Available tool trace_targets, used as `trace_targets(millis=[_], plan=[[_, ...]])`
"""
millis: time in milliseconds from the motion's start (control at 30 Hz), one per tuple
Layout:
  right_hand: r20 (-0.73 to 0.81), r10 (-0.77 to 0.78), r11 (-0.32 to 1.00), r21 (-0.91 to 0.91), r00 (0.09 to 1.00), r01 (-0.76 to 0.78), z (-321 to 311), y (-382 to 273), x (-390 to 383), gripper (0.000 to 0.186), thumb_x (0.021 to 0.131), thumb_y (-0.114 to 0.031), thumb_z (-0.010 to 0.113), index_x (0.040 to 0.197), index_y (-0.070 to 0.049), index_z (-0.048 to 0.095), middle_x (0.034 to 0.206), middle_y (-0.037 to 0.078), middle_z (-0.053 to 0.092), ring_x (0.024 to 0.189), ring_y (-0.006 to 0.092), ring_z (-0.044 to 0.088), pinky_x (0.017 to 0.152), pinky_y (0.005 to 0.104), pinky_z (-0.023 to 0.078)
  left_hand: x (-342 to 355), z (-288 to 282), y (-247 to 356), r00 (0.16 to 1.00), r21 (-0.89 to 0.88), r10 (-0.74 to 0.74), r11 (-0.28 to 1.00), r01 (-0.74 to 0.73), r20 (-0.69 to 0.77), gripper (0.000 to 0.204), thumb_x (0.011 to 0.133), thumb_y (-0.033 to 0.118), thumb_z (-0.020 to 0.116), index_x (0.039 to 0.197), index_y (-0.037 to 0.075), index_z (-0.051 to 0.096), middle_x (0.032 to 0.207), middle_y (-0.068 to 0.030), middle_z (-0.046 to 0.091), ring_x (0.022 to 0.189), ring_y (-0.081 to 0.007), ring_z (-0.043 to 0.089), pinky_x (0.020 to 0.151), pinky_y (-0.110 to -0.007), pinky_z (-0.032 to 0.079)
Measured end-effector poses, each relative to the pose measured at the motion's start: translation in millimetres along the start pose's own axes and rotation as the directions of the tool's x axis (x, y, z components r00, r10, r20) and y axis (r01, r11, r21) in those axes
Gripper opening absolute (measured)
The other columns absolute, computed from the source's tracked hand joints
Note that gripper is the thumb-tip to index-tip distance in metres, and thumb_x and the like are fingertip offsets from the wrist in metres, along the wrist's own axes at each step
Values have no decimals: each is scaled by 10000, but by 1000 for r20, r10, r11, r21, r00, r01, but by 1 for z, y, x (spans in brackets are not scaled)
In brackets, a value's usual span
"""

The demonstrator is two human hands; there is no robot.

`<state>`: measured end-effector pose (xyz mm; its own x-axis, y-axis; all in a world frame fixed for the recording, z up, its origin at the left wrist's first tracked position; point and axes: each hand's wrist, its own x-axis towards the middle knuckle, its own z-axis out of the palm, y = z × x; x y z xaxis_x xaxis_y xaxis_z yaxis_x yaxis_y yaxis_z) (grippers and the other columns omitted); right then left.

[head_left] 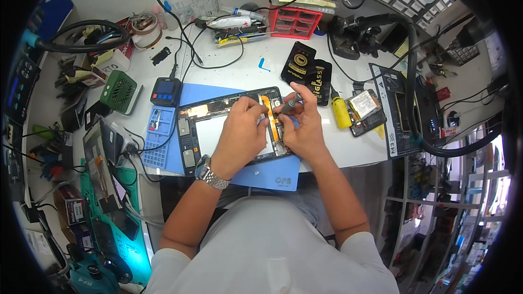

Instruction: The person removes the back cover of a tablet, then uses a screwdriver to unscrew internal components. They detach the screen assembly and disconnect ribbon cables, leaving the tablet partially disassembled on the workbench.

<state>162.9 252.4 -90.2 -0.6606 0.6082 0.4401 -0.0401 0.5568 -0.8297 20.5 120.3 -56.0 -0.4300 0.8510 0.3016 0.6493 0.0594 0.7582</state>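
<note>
While the opened tablet lies back-off on the blue mat on the white worktop, my left hand rests on its middle, fingers curled together and pressing at the orange flex cable near the tablet's top edge; can't tell if anything is pinched between them. My right hand sits just right of that cable, closed around a small dark screwdriver with its tip pointed down at the tablet's upper right area. Blue screw tray touches the tablet's left edge, small meter with a dark screen just above the tray, green fan further left of it. Right of the tablet: yellow bottle, then a second opened device. Two black glass-protector packs above the tablet's right corner, red parts box further up.
</note>
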Motion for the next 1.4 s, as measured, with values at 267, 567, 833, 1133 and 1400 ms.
trace_targets(millis=[267,567,833,1133,1400], plan=[[-59,105,938,338,993,-79,0,2,1,716,958,192,631,1603,-48,433,1291,151,589,1150,207,728,986,346,637,7,24,-3,999,6,33,999,-33,6,187,933,15,789,1108,-49,779,1089,-188,676,988,-378,697,875,-452,570],[-141,79,942,336,987,-27,-3,-5,6,694,967,190,626,1591,-48,436,1200,122,621,1146,206,728,1013,339,620,9,29,-4,999,21,36,999,-35,-2,93,932,22,797,1006,-33,793,1028,-167,695,917,-367,714,824,-453,583],[-151,95,964,261,984,-53,-4,3,3,660,956,175,653,1560,-39,493,1155,119,649,1072,203,754,950,335,628,11,28,-4,1000,8,17,1000,-17,18,81,937,18,792,997,-36,796,1026,-165,697,922,-365,719,835,-454,582],[-154,-163,982,-123,975,145,-9,-9,8,569,894,140,730,1419,-72,668,1094,129,699,931,247,746,820,349,617,10,25,-7,999,-32,32,999,-31,22,95,930,-38,740,1016,-46,778,1028,-176,690,930,-379,708,833,-457,566],[-128,-93,993,55,987,100,-8,-13,14,632,871,170,675,1445,-95,697,1082,167,732,891,312,735,800,417,615,13,25,3,996,10,72,997,-72,61,118,930,-25,730,1040,-32,773,1052,-171,686,877,-348,695,764,-435,559]])
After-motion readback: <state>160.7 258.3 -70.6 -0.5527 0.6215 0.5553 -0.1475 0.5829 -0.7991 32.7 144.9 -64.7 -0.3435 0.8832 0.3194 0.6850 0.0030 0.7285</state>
